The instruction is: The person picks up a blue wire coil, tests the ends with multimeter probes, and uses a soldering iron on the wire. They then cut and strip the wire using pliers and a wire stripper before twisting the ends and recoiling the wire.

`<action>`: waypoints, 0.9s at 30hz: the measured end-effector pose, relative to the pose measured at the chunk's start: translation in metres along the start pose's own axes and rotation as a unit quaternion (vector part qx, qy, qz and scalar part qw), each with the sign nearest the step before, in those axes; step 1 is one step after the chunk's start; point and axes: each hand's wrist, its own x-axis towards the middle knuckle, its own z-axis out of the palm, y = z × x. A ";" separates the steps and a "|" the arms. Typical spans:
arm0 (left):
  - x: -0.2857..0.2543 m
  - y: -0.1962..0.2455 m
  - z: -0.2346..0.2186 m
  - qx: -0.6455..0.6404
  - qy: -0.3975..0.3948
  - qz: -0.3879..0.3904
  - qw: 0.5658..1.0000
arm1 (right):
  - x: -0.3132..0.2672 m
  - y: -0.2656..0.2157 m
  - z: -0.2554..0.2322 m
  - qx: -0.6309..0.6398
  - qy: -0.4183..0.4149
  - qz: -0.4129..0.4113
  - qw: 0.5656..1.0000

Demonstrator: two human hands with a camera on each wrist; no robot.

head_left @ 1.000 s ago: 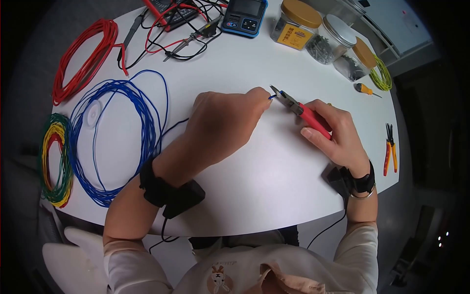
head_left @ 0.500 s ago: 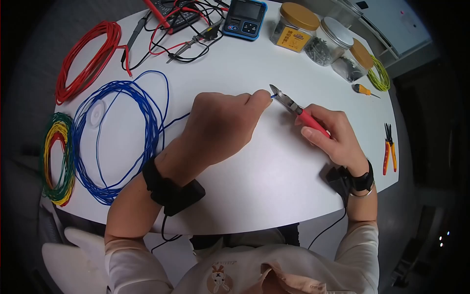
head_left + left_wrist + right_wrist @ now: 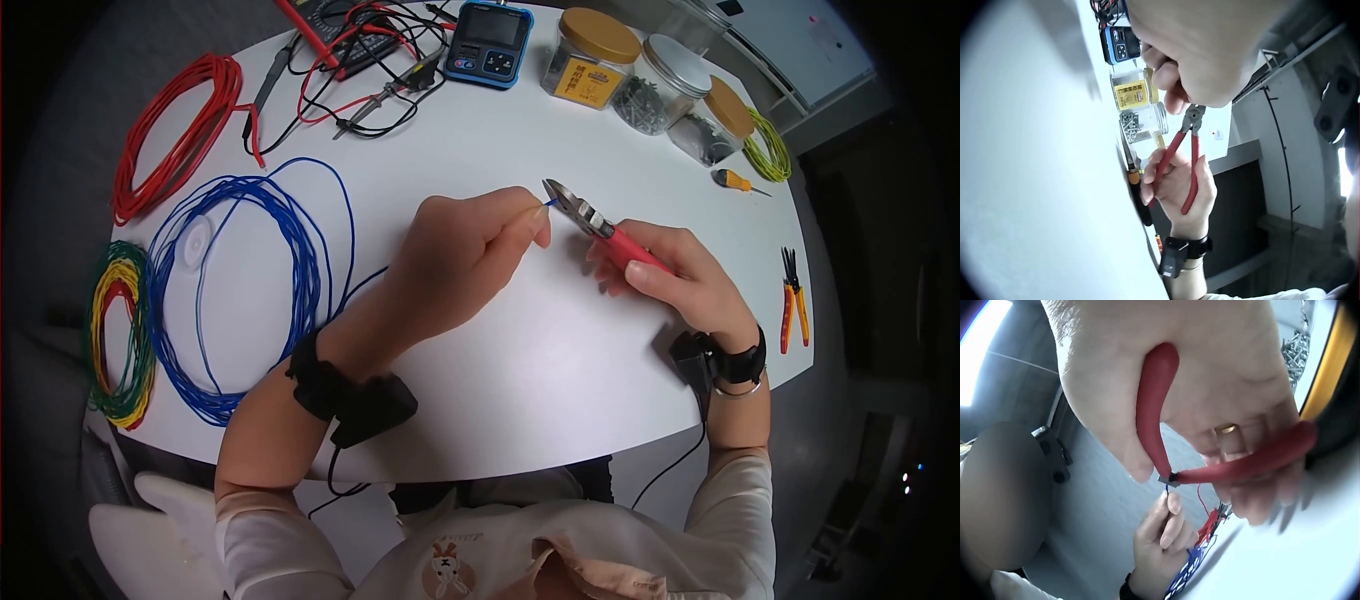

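Since the earlier frame, the right hand's (image 3: 690,275) fingers have shifted further out beneath the pliers (image 3: 600,225); they hold its handles, which stand apart. Left of the pliers, the left hand's (image 3: 455,260) fingers pinch the blue wire (image 3: 551,202), its end at the jaws. Table (image 3: 560,370) surface stretches from the pliers to the near edge; cutters (image 3: 793,315) lie rightward, beside the right edge.

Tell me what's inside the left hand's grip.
Blue wire: a short end shows between the left hand and the red-handled cutting pliers. The hand hides the stretch inside, so whether it joins the blue wire coil can't be seen.
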 end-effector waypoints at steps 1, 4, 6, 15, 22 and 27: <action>0.001 0.003 -0.002 -0.058 -0.025 -0.030 0.998 | -0.002 0.003 -0.003 0.005 0.001 -0.021 1.000; 0.003 0.008 -0.002 -0.145 -0.022 -0.083 0.986 | -0.006 -0.001 -0.020 -0.092 0.003 -0.015 0.996; 0.004 0.007 -0.003 -0.155 -0.013 -0.092 0.984 | -0.007 0.001 -0.028 -0.164 0.058 0.007 0.985; 0.003 0.004 0.003 -0.150 -0.027 -0.113 0.982 | -0.002 0.037 -0.056 -0.385 0.236 0.001 0.892; 0.002 0.003 0.012 -0.171 -0.033 -0.149 0.973 | -0.004 0.051 -0.065 -0.405 0.186 -0.001 0.895; 0.000 -0.002 0.015 -0.183 -0.045 -0.147 0.971 | -0.009 0.046 -0.066 -0.360 0.196 0.002 0.912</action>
